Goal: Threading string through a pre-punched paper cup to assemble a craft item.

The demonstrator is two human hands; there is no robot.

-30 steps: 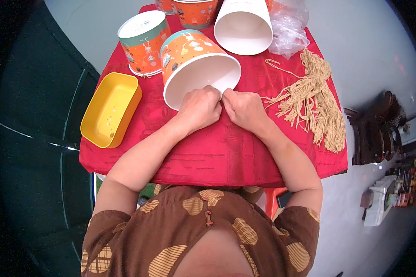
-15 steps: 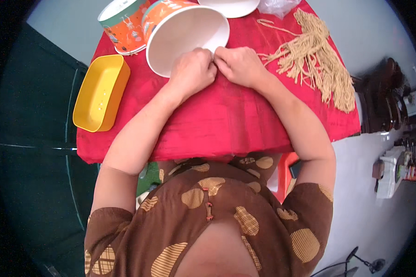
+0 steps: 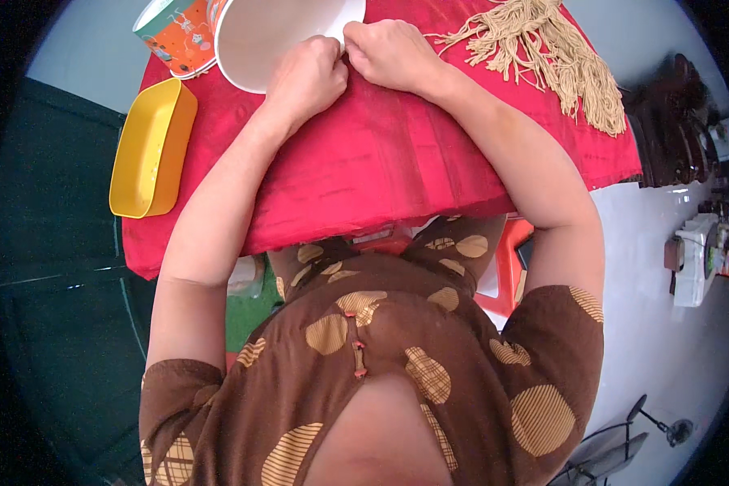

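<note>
My left hand (image 3: pixel 308 78) and my right hand (image 3: pixel 390 55) are together near the far side of the table, fingers curled in and knuckles almost touching. They meet at the near right rim of a white-lined paper bucket (image 3: pixel 259 44) that lies tipped with its mouth toward me. Whatever the fingertips pinch, the rim or something small, is hidden behind them. Beyond my right hand lies a bundle of beige yarn (image 3: pixel 543 53), with loose strands reaching toward that hand.
A second, orange and teal printed bucket (image 3: pixel 178 36) stands at the far left. Nearer on that side is a yellow plastic box (image 3: pixel 150 154). Red cloth (image 3: pixel 405 162) covers the table, whose front edge is close to my body. An orange-red stool or chair (image 3: pixel 510 263) shows below.
The view has shifted, so the table and everything on it sit higher in the picture. Both hands keep their closed pose at the bucket's rim.
</note>
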